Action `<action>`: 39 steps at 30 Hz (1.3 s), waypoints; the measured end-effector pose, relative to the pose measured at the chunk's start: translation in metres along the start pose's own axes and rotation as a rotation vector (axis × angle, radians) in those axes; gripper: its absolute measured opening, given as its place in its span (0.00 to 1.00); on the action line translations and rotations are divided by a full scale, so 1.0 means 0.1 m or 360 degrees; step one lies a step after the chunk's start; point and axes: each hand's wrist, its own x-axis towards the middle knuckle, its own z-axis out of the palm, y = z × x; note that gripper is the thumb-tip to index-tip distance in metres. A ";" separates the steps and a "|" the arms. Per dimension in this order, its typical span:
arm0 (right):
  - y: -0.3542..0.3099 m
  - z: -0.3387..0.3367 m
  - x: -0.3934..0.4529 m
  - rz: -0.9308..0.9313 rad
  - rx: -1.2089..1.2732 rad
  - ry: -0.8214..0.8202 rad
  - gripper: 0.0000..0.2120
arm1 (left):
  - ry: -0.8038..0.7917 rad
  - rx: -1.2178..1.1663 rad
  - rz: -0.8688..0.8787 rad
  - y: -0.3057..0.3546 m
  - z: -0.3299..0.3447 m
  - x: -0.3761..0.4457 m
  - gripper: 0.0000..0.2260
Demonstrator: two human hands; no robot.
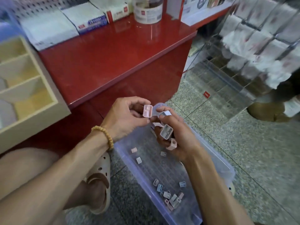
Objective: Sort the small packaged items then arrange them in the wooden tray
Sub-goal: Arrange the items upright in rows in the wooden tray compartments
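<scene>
A pink pencil sharpener (147, 111) is pinched between the thumb and curled fingers of the left hand (125, 118), held just above the far end of the clear plastic bin (227, 168). Beside it, the right hand (174, 135) has its fingers curled round several more sharpeners, a grey one (166, 131) uppermost and another pink one (172, 144) below. Loose sharpeners (170, 198) lie scattered inside the bin, most heaped at its near end. The wooden tray (40, 111), divided into compartments, sits left of the bin, against the red counter (113, 62). A beaded bracelet (104, 137) circles the left wrist.
</scene>
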 end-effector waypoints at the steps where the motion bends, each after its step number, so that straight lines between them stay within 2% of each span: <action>1: -0.03 0.07 -0.03 -0.0012 -0.0034 0.0022 0.08 | 0.0023 0.0041 0.0021 0.05 -0.05 -0.05 0.15; 5: -0.14 0.40 -0.09 -0.0054 -0.0116 0.0256 0.06 | 0.0156 0.0149 0.0113 0.20 -0.27 -0.24 0.12; 10: -0.17 0.89 -0.13 -0.0096 -0.0023 0.0490 0.04 | 0.0266 0.0232 0.0220 0.31 -0.63 -0.55 0.12; 16: -0.10 1.52 -0.07 -0.0071 -0.0098 0.0432 0.02 | 0.0502 0.0437 0.0257 0.25 -1.23 -0.89 0.10; 21: 0.02 1.97 -0.01 -0.0034 -0.0213 0.0336 0.03 | 0.0713 0.0589 0.0113 0.15 -1.77 -1.13 0.08; 25: 0.17 2.21 0.06 -0.0009 -0.0258 0.0271 0.01 | 0.0853 0.0852 -0.0059 0.00 -2.26 -1.27 0.09; 32: 0.30 2.50 0.16 0.0008 -0.0297 0.0262 0.01 | 0.0716 0.1383 -0.0305 -0.32 -2.70 -1.17 0.14; 35: 0.33 2.56 0.20 0.0007 -0.0339 0.0279 0.01 | 0.0667 0.1538 -0.0218 -0.37 -2.67 -1.09 0.11; 39: 0.32 2.57 0.23 -0.0019 -0.0407 0.0318 0.01 | 0.0706 0.1495 -0.0103 -0.43 -2.66 -1.04 0.06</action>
